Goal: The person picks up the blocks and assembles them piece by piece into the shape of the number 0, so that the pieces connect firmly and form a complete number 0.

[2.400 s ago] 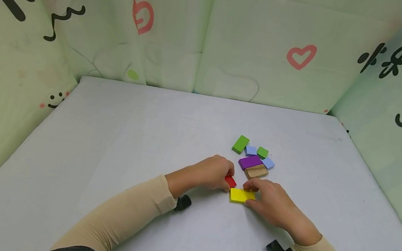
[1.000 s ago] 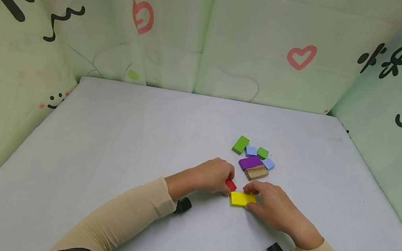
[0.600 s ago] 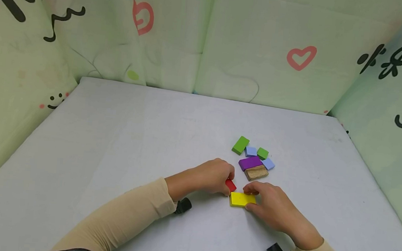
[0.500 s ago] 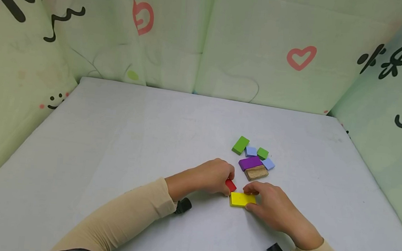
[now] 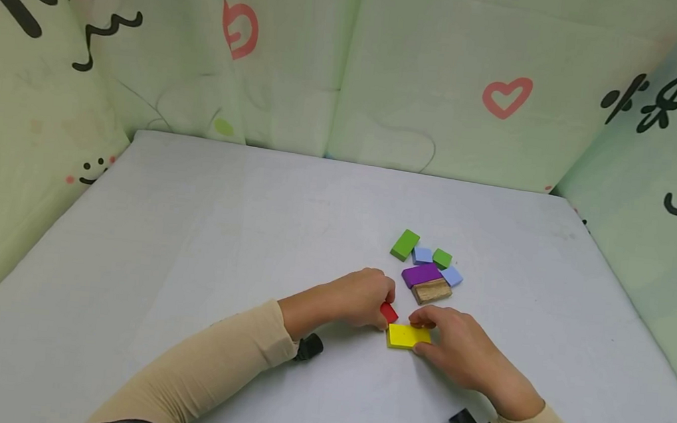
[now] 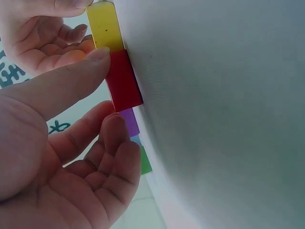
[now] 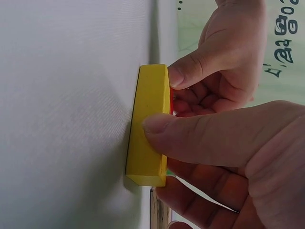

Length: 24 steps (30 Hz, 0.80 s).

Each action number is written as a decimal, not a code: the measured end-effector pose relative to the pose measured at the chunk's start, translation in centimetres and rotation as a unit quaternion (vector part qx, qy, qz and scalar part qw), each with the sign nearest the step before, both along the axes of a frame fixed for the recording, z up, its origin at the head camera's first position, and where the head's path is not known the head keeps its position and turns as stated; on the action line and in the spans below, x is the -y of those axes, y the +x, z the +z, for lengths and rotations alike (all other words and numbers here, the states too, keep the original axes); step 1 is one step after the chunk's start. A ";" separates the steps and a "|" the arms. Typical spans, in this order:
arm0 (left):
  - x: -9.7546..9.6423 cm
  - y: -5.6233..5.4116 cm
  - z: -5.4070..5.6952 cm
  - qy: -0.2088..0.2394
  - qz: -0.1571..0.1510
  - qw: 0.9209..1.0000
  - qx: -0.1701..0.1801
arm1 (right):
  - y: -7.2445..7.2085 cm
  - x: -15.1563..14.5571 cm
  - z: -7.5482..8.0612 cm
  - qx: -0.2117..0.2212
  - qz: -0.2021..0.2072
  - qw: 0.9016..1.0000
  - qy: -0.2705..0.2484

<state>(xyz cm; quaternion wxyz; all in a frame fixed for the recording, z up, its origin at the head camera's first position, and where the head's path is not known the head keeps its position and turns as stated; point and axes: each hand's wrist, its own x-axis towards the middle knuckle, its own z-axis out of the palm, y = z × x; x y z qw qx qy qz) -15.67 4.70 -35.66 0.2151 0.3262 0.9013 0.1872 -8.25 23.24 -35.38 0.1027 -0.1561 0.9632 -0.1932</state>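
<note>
My left hand [image 5: 362, 297] pinches a red block [image 5: 389, 312] between thumb and fingers; in the left wrist view the thumb lies on the upper edge of the red block [image 6: 124, 83]. My right hand [image 5: 454, 342] grips a yellow rectangular block [image 5: 405, 337], its thumb pressed on the long side of the yellow block [image 7: 147, 138] in the right wrist view. Both blocks rest on the white table, the yellow one nearer to me. One end of the yellow block lies close to the red one; whether they touch cannot be told. My fingers hide part of the red block.
Just beyond my hands lies a cluster: a wood-coloured block [image 5: 431, 291], a purple block [image 5: 421, 274], blue blocks [image 5: 422, 255] and green blocks [image 5: 405, 244]. The white tabletop [image 5: 222, 228] reaches back to printed pale-green cloth walls [image 5: 417, 77].
Since the earliest frame, both hands and the red and yellow blocks have shifted slightly toward me. Over the last half second nothing has visibly moved.
</note>
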 end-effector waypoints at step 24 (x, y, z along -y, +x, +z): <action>0.3 -0.1 0.2 0.008 0.003 1.000 0.017 | -0.1 0.0 0.2 0.008 0.003 1.000 -0.001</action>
